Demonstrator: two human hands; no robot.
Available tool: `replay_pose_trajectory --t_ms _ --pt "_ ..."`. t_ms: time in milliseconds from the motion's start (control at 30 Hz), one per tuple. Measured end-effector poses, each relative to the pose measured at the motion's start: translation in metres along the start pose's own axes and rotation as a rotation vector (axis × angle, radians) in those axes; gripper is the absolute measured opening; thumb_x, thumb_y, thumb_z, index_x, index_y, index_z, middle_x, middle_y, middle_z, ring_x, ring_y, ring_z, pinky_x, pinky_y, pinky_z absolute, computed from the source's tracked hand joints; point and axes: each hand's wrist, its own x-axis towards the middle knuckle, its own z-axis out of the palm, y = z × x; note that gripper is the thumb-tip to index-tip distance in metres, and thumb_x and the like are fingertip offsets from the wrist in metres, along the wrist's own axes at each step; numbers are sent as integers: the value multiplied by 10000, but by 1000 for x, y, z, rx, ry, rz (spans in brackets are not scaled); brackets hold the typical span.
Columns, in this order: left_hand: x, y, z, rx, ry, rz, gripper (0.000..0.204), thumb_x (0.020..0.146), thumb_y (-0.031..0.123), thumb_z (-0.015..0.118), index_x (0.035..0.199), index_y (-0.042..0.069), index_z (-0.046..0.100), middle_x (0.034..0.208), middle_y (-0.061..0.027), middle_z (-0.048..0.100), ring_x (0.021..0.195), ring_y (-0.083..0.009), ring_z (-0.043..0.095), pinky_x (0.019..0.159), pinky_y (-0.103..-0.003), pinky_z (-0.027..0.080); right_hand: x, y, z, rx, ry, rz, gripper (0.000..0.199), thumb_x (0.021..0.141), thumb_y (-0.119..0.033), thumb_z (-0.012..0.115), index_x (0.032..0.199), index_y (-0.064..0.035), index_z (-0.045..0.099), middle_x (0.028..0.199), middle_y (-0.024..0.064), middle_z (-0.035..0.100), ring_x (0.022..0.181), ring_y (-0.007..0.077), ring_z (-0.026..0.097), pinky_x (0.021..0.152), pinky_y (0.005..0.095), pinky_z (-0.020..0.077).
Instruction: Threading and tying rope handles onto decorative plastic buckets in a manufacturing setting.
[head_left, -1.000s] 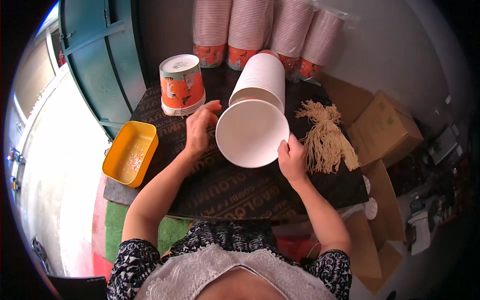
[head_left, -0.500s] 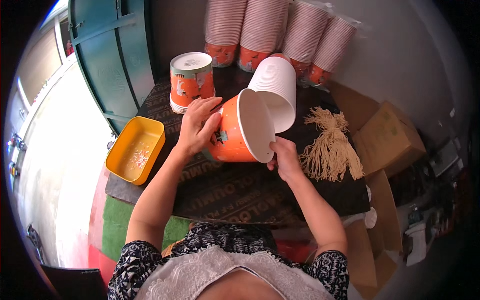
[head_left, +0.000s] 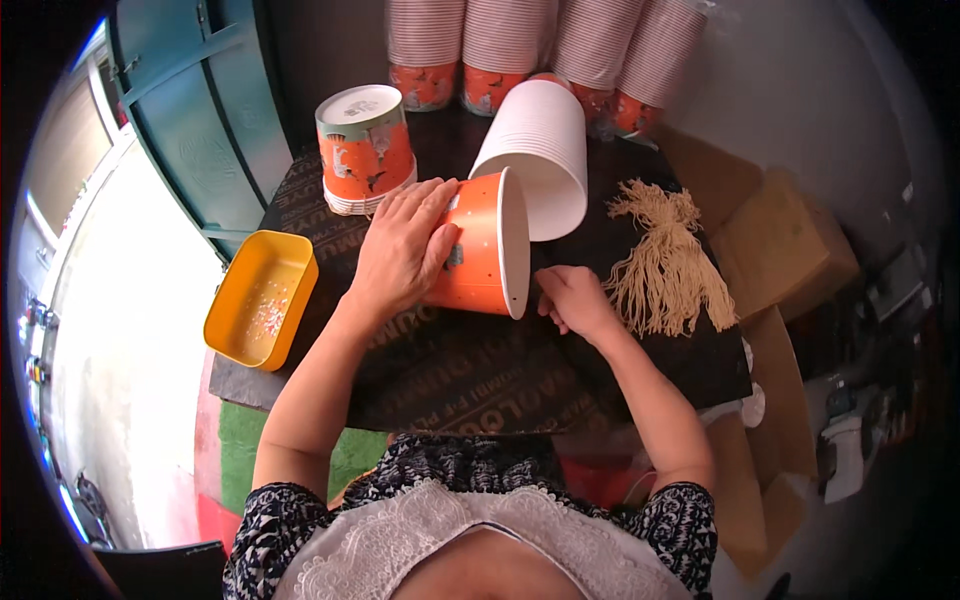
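Note:
My left hand (head_left: 400, 250) grips an orange paper tub (head_left: 483, 248) that lies on its side on the dark table (head_left: 470, 370), its white rim turned to the right. My right hand (head_left: 572, 300) rests on the table just below that rim, fingers curled at the tub's lower edge. Behind the tub lies a white ribbed stack of nested tubs (head_left: 540, 155), mouth toward me.
A stack of upside-down orange tubs (head_left: 365, 145) stands at the back left. Tall sleeves of cups (head_left: 540, 50) line the far edge. A bundle of beige strings (head_left: 665, 260) lies right of my hand. A yellow tray (head_left: 262, 298) sits at the left; cardboard boxes (head_left: 780, 240) right.
The tub faced me with its white inside showing; it has since turned on its side, mouth to the right, and come down toward the table. My right hand slid from its rim to below it.

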Motion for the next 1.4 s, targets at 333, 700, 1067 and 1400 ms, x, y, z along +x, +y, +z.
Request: replay_pose_trajectory --t_ms 333,700,1067,1400 --pt "13 19 19 110 -81 127 421 902 251 554 1246 9 527 1207 -191 566 1135 -348 533 991 -448 387 -44 36 -53 1 178 -95 202 927 -147 541 972 -1 673 670 40 612 512 92 538 449 257 443" --pt "14 23 20 164 -136 102 424 923 271 531 1291 60 513 1237 -182 553 1163 -365 512 1021 -460 362 -63 71 -89 -300 507 -247 75 883 -71 594 901 -3 620 792 112 620 685 232 600 633 341 468" --pt "11 20 23 184 -125 104 430 925 273 526 1286 38 520 1235 -184 563 1160 -365 516 1026 -463 362 -37 70 -97 -641 395 -402 43 844 -41 618 858 -2 627 878 129 581 929 303 570 799 391 462" --pt "10 23 22 200 -113 102 432 921 269 533 1274 19 533 1237 -190 565 1166 -362 516 1035 -460 360 -31 79 -112 -584 410 -459 41 836 -20 590 856 8 611 870 127 564 867 305 566 773 371 457"
